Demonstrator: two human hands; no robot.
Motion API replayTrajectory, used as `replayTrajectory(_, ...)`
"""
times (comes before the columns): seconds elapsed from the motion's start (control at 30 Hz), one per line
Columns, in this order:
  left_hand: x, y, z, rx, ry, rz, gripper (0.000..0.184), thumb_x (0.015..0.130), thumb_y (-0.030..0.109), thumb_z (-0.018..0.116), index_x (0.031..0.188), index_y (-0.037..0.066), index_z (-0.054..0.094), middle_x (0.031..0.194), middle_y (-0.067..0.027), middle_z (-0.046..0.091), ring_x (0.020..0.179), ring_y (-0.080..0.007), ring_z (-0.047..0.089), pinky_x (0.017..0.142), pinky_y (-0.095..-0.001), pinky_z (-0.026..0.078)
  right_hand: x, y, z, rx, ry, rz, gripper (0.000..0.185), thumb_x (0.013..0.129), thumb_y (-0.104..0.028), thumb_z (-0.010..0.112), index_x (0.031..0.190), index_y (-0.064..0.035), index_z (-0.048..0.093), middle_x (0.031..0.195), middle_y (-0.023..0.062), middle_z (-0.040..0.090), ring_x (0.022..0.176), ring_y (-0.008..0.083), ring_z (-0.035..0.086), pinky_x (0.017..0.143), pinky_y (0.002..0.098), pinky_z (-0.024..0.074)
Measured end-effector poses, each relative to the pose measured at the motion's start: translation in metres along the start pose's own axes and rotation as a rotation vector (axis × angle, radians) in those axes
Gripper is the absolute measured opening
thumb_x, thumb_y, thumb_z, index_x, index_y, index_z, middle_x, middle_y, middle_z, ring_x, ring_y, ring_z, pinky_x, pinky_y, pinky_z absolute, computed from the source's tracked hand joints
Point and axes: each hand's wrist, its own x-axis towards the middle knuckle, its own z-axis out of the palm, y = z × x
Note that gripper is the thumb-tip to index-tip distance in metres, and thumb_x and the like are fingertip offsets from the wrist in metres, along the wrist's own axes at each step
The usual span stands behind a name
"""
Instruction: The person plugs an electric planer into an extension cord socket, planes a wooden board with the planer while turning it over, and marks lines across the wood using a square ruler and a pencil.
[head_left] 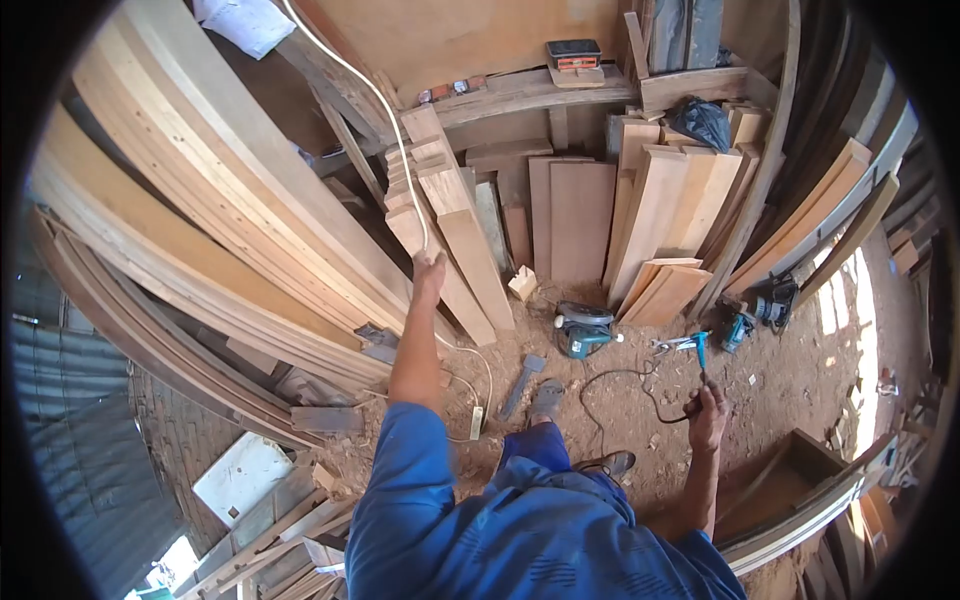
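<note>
My left hand, arm stretched forward, is closed around a white cable that runs up to the top left. Beside it stand upright pale boards. My right hand is closed on a dark cord at the right. A blue tool shows just above that hand; whether my fingers touch it, I cannot tell. A teal power tool rests on the dusty floor between my hands. Another teal tool lies further right.
Long planks lean along the left. More boards stand against the back wall. A socket strip and a grey metal piece lie near my feet. An open wooden box sits at the lower right.
</note>
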Motion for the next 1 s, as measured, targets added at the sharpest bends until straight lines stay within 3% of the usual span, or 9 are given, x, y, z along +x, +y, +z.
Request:
replayTrajectory(0.07, 0.050, 0.001, 0.003, 0.002, 0.040, 0.059, 0.087, 0.093, 0.039, 0.072, 0.156, -0.003, 0.031, 0.148, -0.0302, 0.049, 0.145, -0.0415, 0.041, 0.118, -0.0435, 0.035, -0.005, 0.013, 0.009, -0.087, -0.021, 0.035, 0.032, 0.100, -0.018, 0.058, 0.127, -0.0015, 0.062, 0.085, 0.0052, 0.067, 0.061, 0.0078, 0.057, 0.057, 0.0231, 0.0484)
replayTrajectory(0.17, 0.063, 0.078, -0.005, 0.452, 0.047, 0.071, 0.095, 0.093, 0.060, 0.063, 0.163, 0.013, 0.020, 0.167, -0.0279, 0.019, 0.151, -0.0526, 0.022, 0.120, -0.0671, 0.019, -0.022, 0.015, 0.032, -0.299, -0.026, 0.094, 0.039, 0.095, -0.018, 0.057, 0.129, 0.0001, 0.062, 0.085, 0.0053, 0.069, 0.062, 0.0077, 0.057, 0.057, 0.0227, 0.0471)
replayTrajectory(0.27, 0.134, 0.083, 0.000, 0.673, 0.038, 0.010, 0.103, 0.094, 0.078, 0.039, 0.161, 0.001, 0.022, 0.163, -0.0296, 0.027, 0.150, -0.0458, 0.030, 0.121, -0.0574, 0.026, -0.033, 0.017, 0.050, -0.522, 0.079, 0.141, 0.039, 0.092, -0.010, 0.056, 0.129, 0.0023, 0.064, 0.078, 0.0045, 0.067, 0.057, 0.0077, 0.054, 0.053, 0.0245, 0.0444)
replayTrajectory(0.33, 0.229, 0.036, -0.001, 0.724, -0.052, 0.143, 0.097, 0.094, 0.076, 0.044, 0.150, -0.003, 0.042, 0.150, -0.0279, 0.045, 0.136, -0.0394, 0.045, 0.115, -0.0481, 0.036, -0.038, 0.017, 0.062, -0.539, 0.124, 0.185, 0.039, 0.092, -0.010, 0.057, 0.128, 0.0023, 0.065, 0.078, 0.0027, 0.065, 0.059, 0.0080, 0.055, 0.054, 0.0245, 0.0452)
replayTrajectory(0.5, 0.171, 0.071, 0.004, 0.430, 0.046, 0.340, 0.059, 0.099, 0.049, 0.062, 0.124, -0.004, 0.059, 0.117, -0.0166, 0.065, 0.104, -0.0240, 0.059, 0.094, -0.0382, 0.048, -0.044, 0.018, 0.079, -0.482, 0.073, 0.228, 0.041, 0.092, -0.017, 0.058, 0.128, 0.0043, 0.062, 0.079, 0.0038, 0.066, 0.064, 0.0099, 0.057, 0.055, 0.0278, 0.0459)
replayTrajectory(0.63, 0.131, -0.045, 0.021, 0.251, -0.137, 0.486, 0.041, 0.101, 0.039, 0.062, 0.114, 0.000, 0.060, 0.104, -0.0140, 0.067, 0.095, -0.0236, 0.063, 0.086, -0.0391, 0.051, -0.043, 0.032, 0.080, -0.360, 0.107, 0.209, 0.035, 0.097, -0.021, 0.060, 0.122, 0.0039, 0.064, 0.076, -0.0009, 0.057, 0.064, 0.0081, 0.053, 0.058, 0.0262, 0.0446)
replayTrajectory(0.83, -0.129, -0.193, 0.043, 0.281, -0.582, 0.139, 0.039, 0.104, 0.038, 0.053, 0.108, 0.000, 0.059, 0.084, -0.0145, 0.069, 0.078, -0.0271, 0.067, 0.075, -0.0436, 0.054, -0.052, 0.050, 0.074, -0.303, 0.027, 0.234, 0.021, 0.096, -0.024, 0.066, 0.094, -0.0033, 0.064, 0.072, -0.0020, 0.054, 0.062, 0.0084, 0.050, 0.057, 0.0273, 0.0423)
replayTrajectory(0.93, -0.212, -0.174, 0.045, 0.176, -0.745, -0.047, 0.039, 0.105, 0.042, 0.051, 0.105, 0.003, 0.058, 0.071, -0.0086, 0.063, 0.066, -0.0215, 0.063, 0.064, -0.0393, 0.052, -0.057, 0.034, 0.110, -0.408, -0.045, 0.190, 0.019, 0.095, -0.022, 0.070, 0.091, -0.0067, 0.060, 0.073, -0.0016, 0.056, 0.061, 0.0081, 0.049, 0.056, 0.0276, 0.0409)
replayTrajectory(1.0, -0.235, -0.116, 0.049, -0.220, -0.784, -0.180, 0.033, 0.106, 0.039, 0.050, 0.099, 0.007, 0.057, 0.064, -0.0026, 0.053, 0.058, -0.0158, 0.053, 0.057, -0.0336, 0.047, -0.053, 0.050, 0.122, -0.316, -0.230, 0.162, 0.035, 0.094, -0.024, 0.076, 0.113, -0.0020, 0.056, 0.093, 0.0047, 0.060, 0.085, 0.0127, 0.057, 0.073, 0.0315, 0.0489)
